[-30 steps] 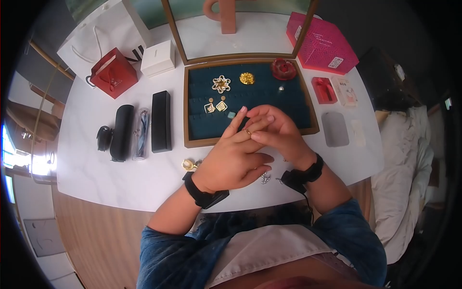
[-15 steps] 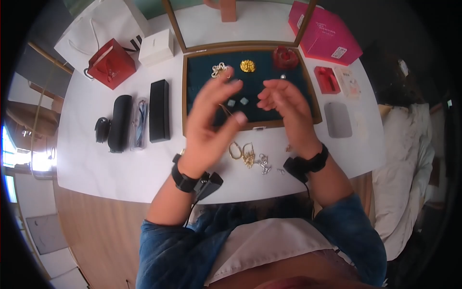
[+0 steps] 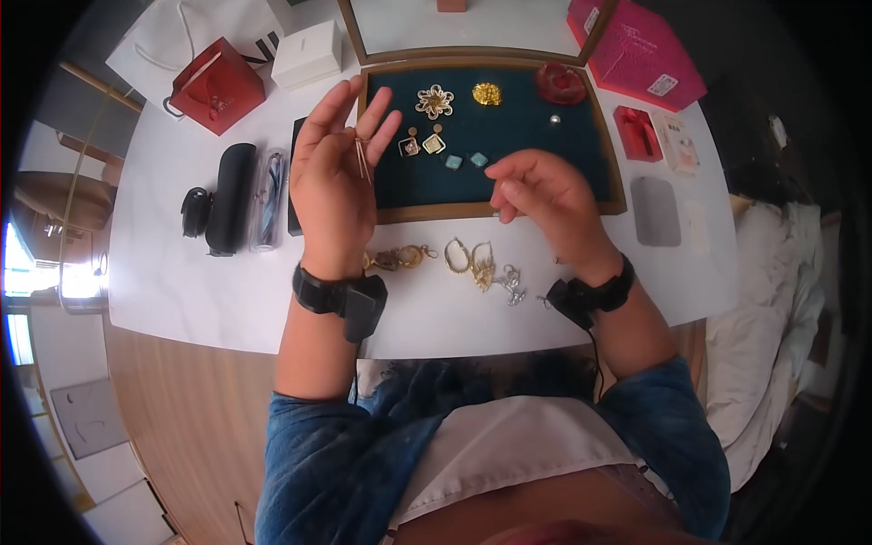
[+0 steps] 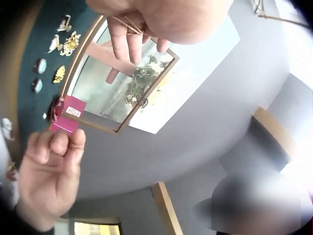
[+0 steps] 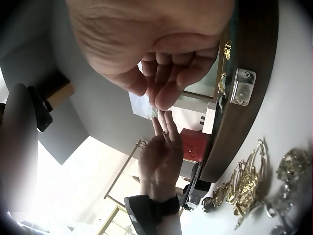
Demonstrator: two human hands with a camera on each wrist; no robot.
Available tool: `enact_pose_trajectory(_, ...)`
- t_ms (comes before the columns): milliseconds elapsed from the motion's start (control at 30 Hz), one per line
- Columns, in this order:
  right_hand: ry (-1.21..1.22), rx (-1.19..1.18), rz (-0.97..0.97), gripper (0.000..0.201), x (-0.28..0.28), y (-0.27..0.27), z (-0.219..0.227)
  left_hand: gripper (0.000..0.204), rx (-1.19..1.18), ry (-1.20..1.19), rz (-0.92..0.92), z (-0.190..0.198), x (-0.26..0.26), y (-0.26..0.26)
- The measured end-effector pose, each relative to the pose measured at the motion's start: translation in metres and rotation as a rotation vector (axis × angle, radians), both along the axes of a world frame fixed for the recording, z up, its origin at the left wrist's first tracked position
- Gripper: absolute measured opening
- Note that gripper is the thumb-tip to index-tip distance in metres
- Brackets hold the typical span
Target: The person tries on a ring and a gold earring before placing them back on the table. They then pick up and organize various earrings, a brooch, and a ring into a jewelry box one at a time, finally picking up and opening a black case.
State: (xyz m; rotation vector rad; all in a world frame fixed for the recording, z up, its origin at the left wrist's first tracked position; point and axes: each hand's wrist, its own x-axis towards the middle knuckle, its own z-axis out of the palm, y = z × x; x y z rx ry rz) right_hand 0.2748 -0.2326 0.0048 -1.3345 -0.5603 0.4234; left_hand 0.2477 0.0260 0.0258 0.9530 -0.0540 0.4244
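Observation:
My left hand (image 3: 334,182) is raised, palm up, over the left front of a wooden jewellery case (image 3: 509,211). Its thumb is bent in against the fingers and pinches a thin rose-gold piece of jewellery (image 3: 363,158) with two narrow strips. My right hand (image 3: 549,195) hovers over the case's front edge, fingers loosely curled, nothing visible between them. On the dark green lining lie a flower brooch (image 3: 435,102), a gold brooch (image 3: 487,94), a red flower (image 3: 560,84), a pearl (image 3: 555,119), square drop earrings (image 3: 434,143) and turquoise square earrings (image 3: 479,160).
Gold and silver jewellery (image 3: 482,273) lies in front of the case, whose glass lid (image 3: 472,25) stands raised. Left are a black case (image 3: 232,195), a red bag (image 3: 218,86) and a white box (image 3: 307,54). Right are a pink box (image 3: 636,59) and a small red box (image 3: 638,133).
My hands were together at a ring on a left finger; they have parted. The left moved left and turned palm up with the rose-gold piece. The head view has shifted.

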Motion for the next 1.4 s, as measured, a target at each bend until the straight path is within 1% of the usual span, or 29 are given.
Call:
enact_pose_trajectory(67,0.013,0.004,-0.013,0.020,0.001,-0.001,0.000,0.052,-0.053,0.043,0.033,0.004,0.000,0.002)
enact_pose_trajectory(167,-0.008,0.011,-0.010,0.020,0.000,0.000,-0.002,0.051,0.103,-0.079,0.219,-0.004,0.003,0.010)
enact_pose_trajectory(267,-0.041,0.018,0.016,0.019,-0.002,0.002,-0.002,0.050,0.206,-0.090,0.300,0.003,0.001,0.014)
enact_pose_trajectory(333,-0.047,0.017,0.020,0.018,-0.004,0.003,-0.002,0.049,0.226,-0.128,0.306,0.002,0.001,0.015)
enact_pose_trajectory(367,-0.083,-0.026,0.011,0.018,-0.005,0.004,-0.002,0.049,0.235,-0.147,0.306,0.002,0.001,0.015)
enact_pose_trajectory(433,-0.156,-0.111,-0.011,0.017,-0.007,0.005,-0.001,0.042,0.624,-0.222,0.536,-0.002,0.007,0.014)
enact_pose_trajectory(467,-0.269,-0.170,-0.018,0.016,-0.008,0.006,-0.001,0.039,0.822,-0.261,0.645,-0.003,0.009,0.014)
enact_pose_trajectory(533,-0.491,-0.287,-0.035,0.016,-0.011,0.009,0.000,0.035,0.711,-0.190,0.462,0.000,0.000,0.007)
enact_pose_trajectory(567,-0.483,-0.296,0.003,0.016,-0.011,0.010,-0.001,0.033,0.657,-0.155,0.370,0.002,-0.004,0.004)
enact_pose_trajectory(667,-0.496,-0.322,0.062,0.016,-0.012,0.010,-0.006,0.025,0.871,-0.144,0.160,0.003,-0.008,0.002)
enact_pose_trajectory(700,-0.473,-0.298,0.056,0.015,-0.011,0.011,-0.007,0.022,0.988,-0.223,0.154,0.010,-0.009,-0.005)
enact_pose_trajectory(800,-0.405,-0.234,0.051,0.013,-0.011,0.013,-0.012,0.021,1.164,-0.340,-0.037,0.010,-0.009,-0.005)
enact_pose_trajectory(833,-0.381,-0.219,0.054,0.013,-0.010,0.013,-0.014,0.022,1.162,-0.317,-0.060,0.011,-0.012,-0.007)
enact_pose_trajectory(967,-0.329,-0.175,0.071,0.014,-0.006,0.011,-0.017,0.022,1.434,-0.097,-0.149,0.030,-0.059,-0.008)
enact_pose_trajectory(1067,-0.289,-0.132,0.083,0.013,-0.007,0.014,-0.023,0.023,1.619,-0.092,-0.118,0.030,-0.087,-0.004)
enact_pose_trajectory(1100,-0.273,-0.134,0.083,0.013,-0.007,0.015,-0.024,0.029,1.710,-0.042,-0.095,0.027,-0.097,-0.004)
enact_pose_trajectory(1200,-0.251,-0.128,0.090,0.012,-0.006,0.017,-0.028,0.038,1.847,-0.034,-0.046,0.013,-0.108,-0.009)
enact_pose_trajectory(1233,-0.252,-0.116,0.088,0.012,-0.005,0.018,-0.031,0.041,1.870,-0.014,0.000,0.007,-0.110,-0.010)
enact_pose_trajectory(1333,-0.251,-0.103,0.093,0.013,-0.003,0.019,-0.034,0.039,1.882,-0.011,0.044,0.001,-0.110,-0.015)
enact_pose_trajectory(1400,-0.237,-0.102,0.099,0.016,-0.002,0.017,-0.032,0.033,1.884,-0.026,0.042,-0.001,-0.109,-0.014)
